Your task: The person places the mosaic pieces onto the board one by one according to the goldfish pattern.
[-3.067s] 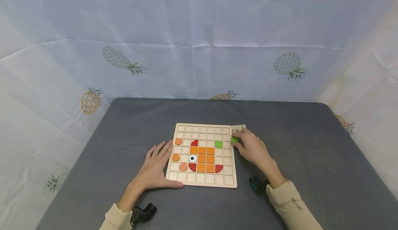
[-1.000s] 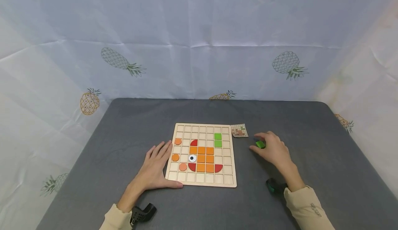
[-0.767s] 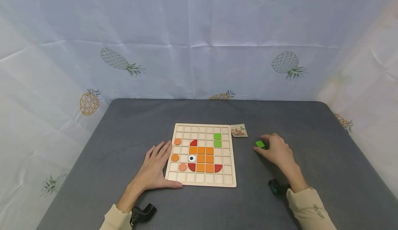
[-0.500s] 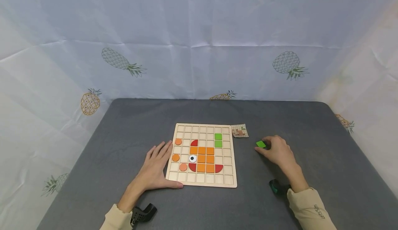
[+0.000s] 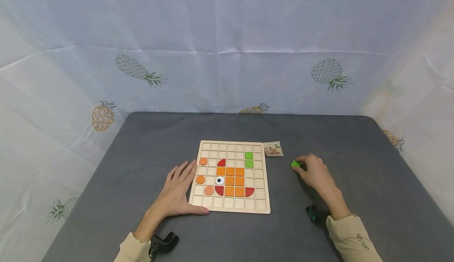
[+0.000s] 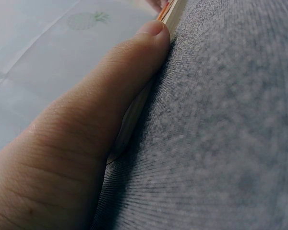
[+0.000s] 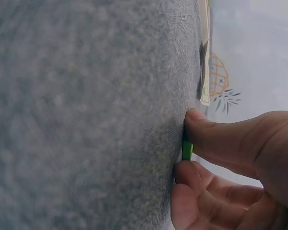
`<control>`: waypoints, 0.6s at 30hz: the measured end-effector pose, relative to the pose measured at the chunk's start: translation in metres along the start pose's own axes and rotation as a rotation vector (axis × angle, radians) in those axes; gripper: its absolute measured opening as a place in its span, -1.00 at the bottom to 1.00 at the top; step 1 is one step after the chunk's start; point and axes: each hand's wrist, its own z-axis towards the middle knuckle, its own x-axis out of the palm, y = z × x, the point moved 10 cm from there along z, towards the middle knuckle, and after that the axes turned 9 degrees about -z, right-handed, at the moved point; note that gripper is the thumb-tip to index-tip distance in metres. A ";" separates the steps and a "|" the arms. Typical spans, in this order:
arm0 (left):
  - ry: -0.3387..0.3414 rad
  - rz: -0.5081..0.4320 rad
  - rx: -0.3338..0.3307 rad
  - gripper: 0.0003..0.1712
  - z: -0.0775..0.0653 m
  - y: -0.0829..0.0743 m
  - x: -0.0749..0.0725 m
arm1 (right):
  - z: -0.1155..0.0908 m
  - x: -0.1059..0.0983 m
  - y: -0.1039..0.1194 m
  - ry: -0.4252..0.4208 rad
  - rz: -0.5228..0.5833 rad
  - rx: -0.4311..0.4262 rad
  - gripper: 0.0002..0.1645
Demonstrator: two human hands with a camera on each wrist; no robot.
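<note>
A wooden grid board lies on the table, with orange squares, red quarter-rounds, orange discs, a white eye disc and two stacked green squares in its cells. My left hand rests along the board's lower left corner, fingers spread, thumb against the front edge. To the right of the board, my right hand pinches a loose green square tile between thumb and fingers. The right wrist view shows the green tile edge-on, low at the cloth.
A small printed pattern card lies against the board's upper right corner. Grey cloth covers the table. A pineapple-print curtain hangs behind and at both sides. Black wrist devices sit under both forearms.
A second green square now sits in the board above the first. My right hand has moved right, off the card, and its fingers have closed on the loose green tile. The left hand stays put.
</note>
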 end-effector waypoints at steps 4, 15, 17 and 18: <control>0.001 0.000 -0.004 0.65 0.000 0.000 0.000 | -0.001 -0.001 0.003 -0.014 -0.011 -0.029 -0.72; 0.004 0.000 -0.006 0.65 0.000 0.001 0.000 | 0.000 0.001 0.010 -0.009 -0.009 -0.041 -0.73; 0.005 0.002 -0.007 0.65 0.000 0.001 0.000 | 0.000 0.001 0.012 -0.014 -0.012 -0.041 -0.73; 0.005 0.003 -0.006 0.65 0.000 0.001 0.000 | 0.000 0.001 0.014 -0.019 -0.014 -0.042 -0.73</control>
